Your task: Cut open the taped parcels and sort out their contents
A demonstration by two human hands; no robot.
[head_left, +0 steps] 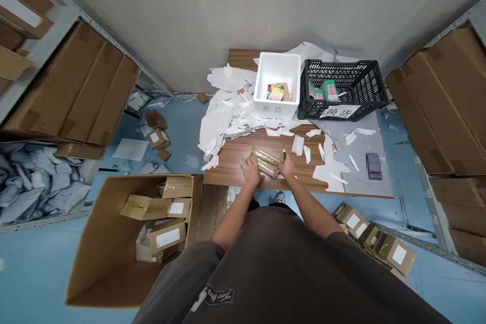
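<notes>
A small cardboard box (268, 161) wrapped in shiny brown tape lies at an angle near the front edge of the wooden table. My left hand (251, 170) grips its left end, with the fingers over the side and part of the box hidden beneath. At the right end is my right hand (286, 167), closed around a utility knife (284, 154) whose yellow and black tip points up and away from me. That hand is close against the box; whether it touches cannot be made out.
Torn white paper (228, 111) covers the table's left and back. Behind the box stand a white bin (277, 109) and a black crate (343, 111), both holding small packages. A blurred purple item (374, 166) lies right. A big carton (110, 243) with boxes stands left; parcels (379, 243) lie right.
</notes>
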